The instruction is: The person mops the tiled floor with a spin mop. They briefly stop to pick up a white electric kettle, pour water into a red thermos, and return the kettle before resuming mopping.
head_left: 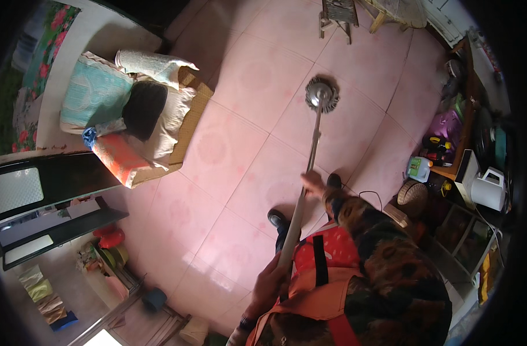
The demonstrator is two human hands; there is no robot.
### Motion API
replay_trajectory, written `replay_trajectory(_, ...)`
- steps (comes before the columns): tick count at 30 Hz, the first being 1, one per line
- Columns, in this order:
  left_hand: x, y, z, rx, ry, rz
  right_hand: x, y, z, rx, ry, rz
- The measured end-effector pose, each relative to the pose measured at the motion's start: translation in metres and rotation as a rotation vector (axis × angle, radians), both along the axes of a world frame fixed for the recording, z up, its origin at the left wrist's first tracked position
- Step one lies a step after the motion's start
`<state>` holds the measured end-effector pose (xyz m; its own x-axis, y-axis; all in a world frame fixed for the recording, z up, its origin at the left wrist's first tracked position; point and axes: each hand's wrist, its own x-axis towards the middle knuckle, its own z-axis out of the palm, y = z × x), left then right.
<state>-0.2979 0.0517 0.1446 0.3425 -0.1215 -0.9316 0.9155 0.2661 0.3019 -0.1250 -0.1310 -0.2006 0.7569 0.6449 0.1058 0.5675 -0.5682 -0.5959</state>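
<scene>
A long-handled mop slants away from me across the pink tiled floor. Its round head, a silvery disc ringed with grey strands, rests flat on the tiles ahead. My right hand is closed around the middle of the pole, the arm in a dark patterned sleeve. Lower down, close to my body, my left hand wraps the near end of the same pole. My dark shoes show on either side of the pole.
On the left stands an armchair draped with cloths. A small wooden stool is at the far edge. Along the right are a jug, a woven basket, a wooden table and a white kettle. A thin cable lies near my right foot.
</scene>
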Motion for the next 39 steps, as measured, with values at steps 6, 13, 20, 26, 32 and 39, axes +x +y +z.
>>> replay_trajectory(6, -0.113, 0.075, 0.066, 0.213, 0.261, 0.1, -0.171, 0.114, 0.107, 0.135, 1.477, -0.348)
replay_trajectory(13, -0.084, 0.062, 0.042, 0.032, 0.074, 0.37, -0.078, 0.153, 0.074, 0.026, 1.366, -0.515)
replay_trajectory(20, 0.057, 0.029, -0.063, -0.283, -0.101, 0.56, 0.073, 0.131, 0.027, 0.366, 1.23, -0.891)
replay_trajectory(26, -0.035, 0.124, -0.048, -0.091, -0.098, 0.786, 0.006, 0.218, 0.009, 0.168, 1.306, -0.464)
replay_trajectory(32, -0.189, 0.154, 0.004, -0.023, -0.01, 1.042, -0.175, 0.339, 0.047, -0.245, 0.97, -0.172)
replay_trajectory(39, -0.261, 0.163, 0.025, -0.222, 0.02, 1.378, -0.249, 0.416, 0.113, -0.206, 1.243, 0.254)
